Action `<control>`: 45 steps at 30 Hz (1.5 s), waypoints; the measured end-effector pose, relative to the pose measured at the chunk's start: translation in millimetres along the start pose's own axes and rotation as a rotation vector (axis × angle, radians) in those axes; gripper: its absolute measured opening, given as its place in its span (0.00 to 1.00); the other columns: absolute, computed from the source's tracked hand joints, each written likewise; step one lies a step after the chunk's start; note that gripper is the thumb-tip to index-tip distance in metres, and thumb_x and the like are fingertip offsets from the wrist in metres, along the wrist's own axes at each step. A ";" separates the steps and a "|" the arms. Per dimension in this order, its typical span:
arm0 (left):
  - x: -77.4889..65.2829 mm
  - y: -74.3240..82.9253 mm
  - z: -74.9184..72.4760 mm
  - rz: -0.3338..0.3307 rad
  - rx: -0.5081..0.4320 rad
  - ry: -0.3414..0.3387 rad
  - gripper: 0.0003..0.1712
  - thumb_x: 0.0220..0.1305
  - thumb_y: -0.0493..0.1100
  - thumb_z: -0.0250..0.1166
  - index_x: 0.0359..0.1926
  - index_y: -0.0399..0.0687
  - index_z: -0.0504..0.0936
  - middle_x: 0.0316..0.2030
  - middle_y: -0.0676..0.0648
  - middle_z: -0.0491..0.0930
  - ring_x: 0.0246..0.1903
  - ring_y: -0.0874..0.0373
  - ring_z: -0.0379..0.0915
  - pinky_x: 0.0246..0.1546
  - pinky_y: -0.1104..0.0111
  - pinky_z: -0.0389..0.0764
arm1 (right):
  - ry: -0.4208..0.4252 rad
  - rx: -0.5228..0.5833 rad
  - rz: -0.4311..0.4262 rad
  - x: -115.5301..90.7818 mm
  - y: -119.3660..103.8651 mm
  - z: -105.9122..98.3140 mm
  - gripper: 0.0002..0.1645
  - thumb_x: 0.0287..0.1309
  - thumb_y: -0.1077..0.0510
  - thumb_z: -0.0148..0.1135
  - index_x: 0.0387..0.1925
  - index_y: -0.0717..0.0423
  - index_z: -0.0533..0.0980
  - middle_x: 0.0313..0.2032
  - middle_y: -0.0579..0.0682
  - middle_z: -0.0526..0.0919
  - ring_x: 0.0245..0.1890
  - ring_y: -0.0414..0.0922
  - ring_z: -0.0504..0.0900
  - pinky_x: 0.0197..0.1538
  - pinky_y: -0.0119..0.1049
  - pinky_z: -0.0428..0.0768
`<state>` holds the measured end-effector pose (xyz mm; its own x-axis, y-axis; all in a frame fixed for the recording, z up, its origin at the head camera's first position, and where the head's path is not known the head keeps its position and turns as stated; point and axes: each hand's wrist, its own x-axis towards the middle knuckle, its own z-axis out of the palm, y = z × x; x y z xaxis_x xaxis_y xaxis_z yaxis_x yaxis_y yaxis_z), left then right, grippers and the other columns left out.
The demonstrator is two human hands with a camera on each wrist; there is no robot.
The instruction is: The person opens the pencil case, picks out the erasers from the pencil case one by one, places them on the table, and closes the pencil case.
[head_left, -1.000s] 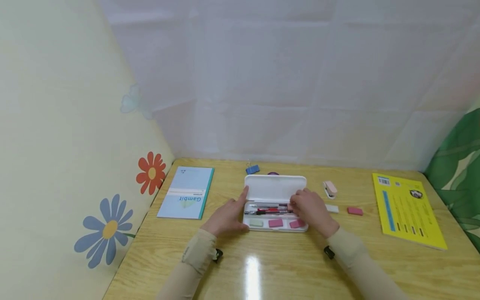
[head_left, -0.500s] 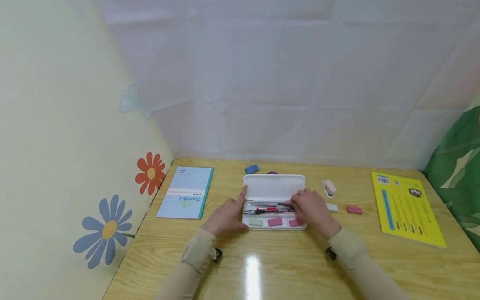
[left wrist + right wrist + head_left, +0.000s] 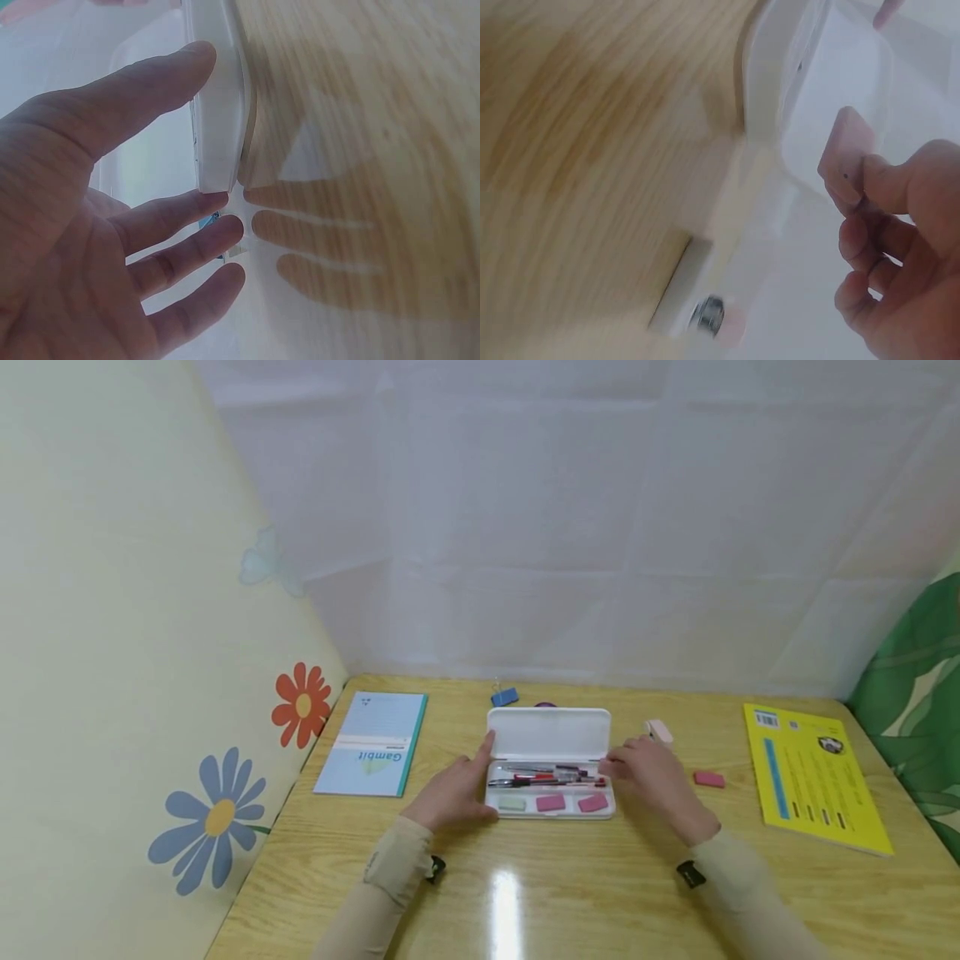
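Note:
A white pencil case lies with its lid up. Pens fill its back compartment. In the front row sit a pale green eraser and two pink erasers. My left hand is at the case's left end; in the left wrist view its thumb rests along the case side and its other fingers are extended. At the right end my right hand pinches another pink eraser between thumb and fingers, seen in the right wrist view and mostly hidden in the head view.
A pink stapler and a pink eraser lie to the right, before a yellow book. A white eraser lies near the right hand. At left is a blue notebook; behind, a blue binder clip.
My right hand has moved right, from over the pen compartment to beside the case's right end, carrying the pink eraser. It now covers the white eraser on the table. The left hand stays put.

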<state>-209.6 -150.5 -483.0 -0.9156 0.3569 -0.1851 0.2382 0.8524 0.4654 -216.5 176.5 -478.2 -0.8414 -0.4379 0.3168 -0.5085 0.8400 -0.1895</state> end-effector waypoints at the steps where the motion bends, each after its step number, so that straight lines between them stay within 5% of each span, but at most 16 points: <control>1: 0.1 -0.1 0.1 0.001 0.002 0.000 0.74 0.50 0.51 0.81 0.83 0.56 0.35 0.63 0.35 0.76 0.55 0.45 0.77 0.60 0.50 0.81 | -0.004 0.005 0.011 -3.8 3.6 -2.7 0.07 0.59 0.54 0.73 0.33 0.54 0.87 0.28 0.47 0.86 0.32 0.46 0.81 0.40 0.45 0.83; 8: 0.0 -2.2 0.9 -0.002 0.011 -0.004 0.74 0.51 0.52 0.81 0.83 0.55 0.35 0.64 0.36 0.76 0.57 0.45 0.76 0.62 0.51 0.80 | -0.107 0.033 0.142 -29.6 24.3 -16.0 0.07 0.59 0.53 0.73 0.34 0.52 0.88 0.31 0.45 0.89 0.32 0.43 0.80 0.40 0.45 0.82; 17: -0.4 -5.4 2.4 -0.004 0.010 0.007 0.75 0.49 0.52 0.82 0.82 0.55 0.34 0.66 0.34 0.75 0.59 0.42 0.76 0.63 0.49 0.79 | -0.117 0.008 0.114 -49.2 38.0 -16.7 0.08 0.54 0.53 0.76 0.26 0.52 0.87 0.25 0.44 0.88 0.26 0.42 0.79 0.34 0.44 0.82; 29: 0.6 -3.0 1.7 -0.001 0.007 -0.005 0.75 0.50 0.52 0.81 0.82 0.56 0.34 0.66 0.35 0.75 0.58 0.44 0.76 0.62 0.49 0.80 | -0.238 -0.042 0.183 -49.5 43.0 -8.8 0.03 0.59 0.59 0.71 0.30 0.51 0.88 0.27 0.45 0.86 0.29 0.42 0.78 0.37 0.44 0.82; 45: 1.8 -2.7 2.7 0.010 0.029 0.010 0.74 0.50 0.52 0.81 0.82 0.54 0.35 0.65 0.37 0.76 0.58 0.44 0.76 0.61 0.50 0.80 | -0.223 -0.022 0.175 -46.8 45.6 -6.1 0.04 0.57 0.60 0.71 0.27 0.50 0.85 0.25 0.43 0.82 0.26 0.40 0.76 0.31 0.39 0.80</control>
<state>-211.0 -151.1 -486.9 -0.9163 0.3617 -0.1720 0.2563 0.8595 0.4423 -199.1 237.2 -496.0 -0.9367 -0.3433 0.0687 -0.3501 0.9146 -0.2024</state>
